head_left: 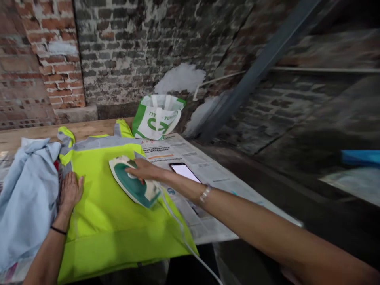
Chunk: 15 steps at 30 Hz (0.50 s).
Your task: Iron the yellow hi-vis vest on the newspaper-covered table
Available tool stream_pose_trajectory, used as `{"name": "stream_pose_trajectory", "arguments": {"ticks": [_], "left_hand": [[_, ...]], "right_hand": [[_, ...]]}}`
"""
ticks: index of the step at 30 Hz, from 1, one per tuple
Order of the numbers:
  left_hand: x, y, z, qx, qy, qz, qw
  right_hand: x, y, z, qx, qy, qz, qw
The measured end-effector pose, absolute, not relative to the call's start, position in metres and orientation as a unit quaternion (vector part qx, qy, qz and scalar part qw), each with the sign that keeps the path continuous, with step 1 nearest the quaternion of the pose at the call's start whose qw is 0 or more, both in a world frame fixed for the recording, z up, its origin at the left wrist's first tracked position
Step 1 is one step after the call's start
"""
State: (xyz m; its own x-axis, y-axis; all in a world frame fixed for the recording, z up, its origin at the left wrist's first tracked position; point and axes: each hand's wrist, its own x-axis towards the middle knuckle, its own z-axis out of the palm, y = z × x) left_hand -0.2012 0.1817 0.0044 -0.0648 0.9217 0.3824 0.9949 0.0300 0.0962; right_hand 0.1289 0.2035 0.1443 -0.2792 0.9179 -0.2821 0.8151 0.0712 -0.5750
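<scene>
A green and white clothes iron rests on the neon yellow garment, which is spread out with grey parts at its top. My right hand is closed around the iron's handle. From the iron's rear a white cord runs over the garment and past its lower right edge. My left hand lies flat on the garment's left side, fingers stretched out. Beside that hand a light blue cloth is heaped, partly over the left edge.
Newspaper covers the table's right side, with a lit phone on it. A white and green bag stands at the back. Behind are a brick wall and a slanted metal beam. Something blue is at far right.
</scene>
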Motion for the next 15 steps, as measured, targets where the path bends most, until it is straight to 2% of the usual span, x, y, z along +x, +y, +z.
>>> {"name": "stream_pose_trajectory", "arguments": {"ticks": [4,8,15], "left_hand": [[-0.2,0.179,0.0,-0.66,-0.721,-0.178,0.112],[-0.199,0.178,-0.007,-0.655,-0.726,-0.18,0.109],[-0.199,0.177,-0.006,-0.664,-0.723,-0.168,0.091]], "right_hand": [[0.134,0.165,0.141,-0.551,-0.746,0.372,0.043],[0.124,0.159,0.139,-0.529,-0.767,0.362,0.033],[0.088,0.261,0.138,-0.568,-0.774,0.273,0.057]]}}
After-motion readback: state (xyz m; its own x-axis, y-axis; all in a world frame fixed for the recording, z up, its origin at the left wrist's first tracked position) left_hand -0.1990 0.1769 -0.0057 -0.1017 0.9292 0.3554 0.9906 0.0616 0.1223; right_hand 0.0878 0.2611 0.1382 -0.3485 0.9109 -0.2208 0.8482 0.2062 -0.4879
